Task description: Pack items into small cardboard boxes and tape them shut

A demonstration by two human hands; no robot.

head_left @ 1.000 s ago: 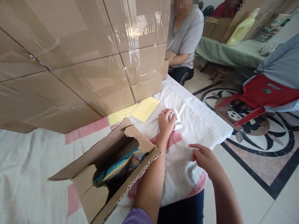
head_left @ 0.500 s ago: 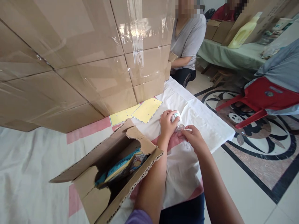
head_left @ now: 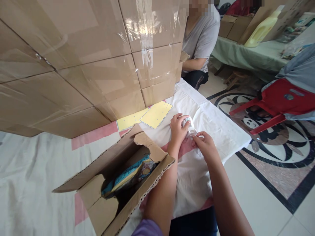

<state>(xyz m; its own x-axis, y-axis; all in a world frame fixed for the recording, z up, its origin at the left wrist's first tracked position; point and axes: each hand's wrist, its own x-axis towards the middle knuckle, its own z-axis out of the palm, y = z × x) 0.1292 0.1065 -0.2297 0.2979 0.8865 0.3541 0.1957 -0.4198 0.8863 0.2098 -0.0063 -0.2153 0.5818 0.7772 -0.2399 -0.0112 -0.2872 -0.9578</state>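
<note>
My left hand (head_left: 177,128) is wrapped around a small white tape dispenser (head_left: 189,127) resting on the white cloth of the table (head_left: 216,127). My right hand (head_left: 204,143) is right beside it, fingers pinched at the dispenser's front end; what they pinch is too small to name. An open cardboard box (head_left: 115,177) lies tilted near me on the left, with colourful packets (head_left: 130,173) inside.
A wall of taped cardboard cartons (head_left: 86,59) fills the left and back. Two yellow dotted cards (head_left: 147,116) lie at its foot. A person in a grey shirt (head_left: 200,39) sits behind. A red plastic chair (head_left: 283,103) stands on the patterned floor at right.
My right hand moved up from the table's near edge to the dispenser and pinched at its front. My left hand stayed gripping the dispenser.
</note>
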